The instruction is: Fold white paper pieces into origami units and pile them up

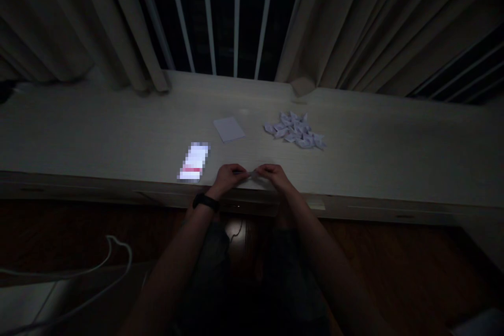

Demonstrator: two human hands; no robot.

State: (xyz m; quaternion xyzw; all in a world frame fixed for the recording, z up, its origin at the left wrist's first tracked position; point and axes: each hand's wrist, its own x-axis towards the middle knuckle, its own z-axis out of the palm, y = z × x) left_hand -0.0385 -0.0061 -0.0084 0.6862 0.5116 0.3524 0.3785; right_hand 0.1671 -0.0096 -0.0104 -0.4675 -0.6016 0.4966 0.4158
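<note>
Paper piece (252,174), small and pale, one: at the near edge of a pale counter (366,168), pinched between two bare hands; taken here as the clock's centre. Its folds are too dim to read.

Left hand (230,176): fingertips closed on the piece from nine o'clock, the other fingers curled. Dark wristband (206,202) on that wrist, at eight.

Right hand (273,173): thumb and fingers likewise closed, gripping the piece from three o'clock.

Folded paper pieces (295,130), pointed, whitish, numerous: heaped between one and two o'clock, some overlapping; exact count cannot be told.

Square paper (229,129), flat, pale: at eleven o'clock, apart from the heap; whether one sheet or several, unclear.

Phone (194,161), screen lit, blurred into blocks, with a red band: just past nine, near the left hand.

Barred window (236,21), dark: at twelve, beyond the counter.

Curtains (334,26), beige: either side of the bars.

Cable (129,257), white: at eight o'clock, below the counter.
</note>
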